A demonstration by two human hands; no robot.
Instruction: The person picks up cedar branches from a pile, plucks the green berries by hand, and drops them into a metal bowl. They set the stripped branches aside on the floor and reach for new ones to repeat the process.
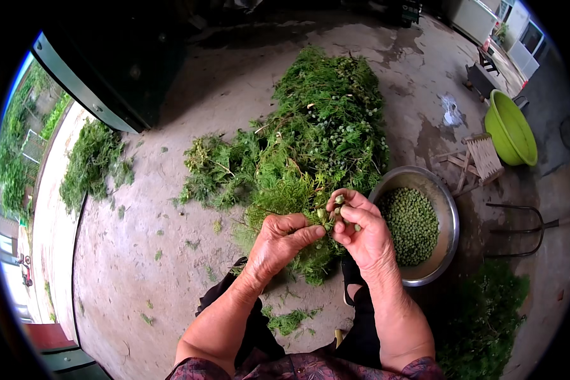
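My left hand (286,239) pinches a green evergreen sprig (323,250) between thumb and fingers; its feathery leaves hang below. Close against it, my right hand (361,233) has its fingers curled round several small green cones (339,200) at the sprig's tip. Both hands are over the near end of a large heap of cut evergreen branches (335,120), dotted with bluish-green cones. Right of my right hand stands a wide metal basin (448,240), partly filled with loose green cones (411,225).
A small wooden folding stool (484,158) and a lime-green tub (512,130) stand at the right. A bent metal fork head (519,231) lies near them. More cut greenery (481,323) is at the lower right, and another pile (95,155) lies by the doorway at left.
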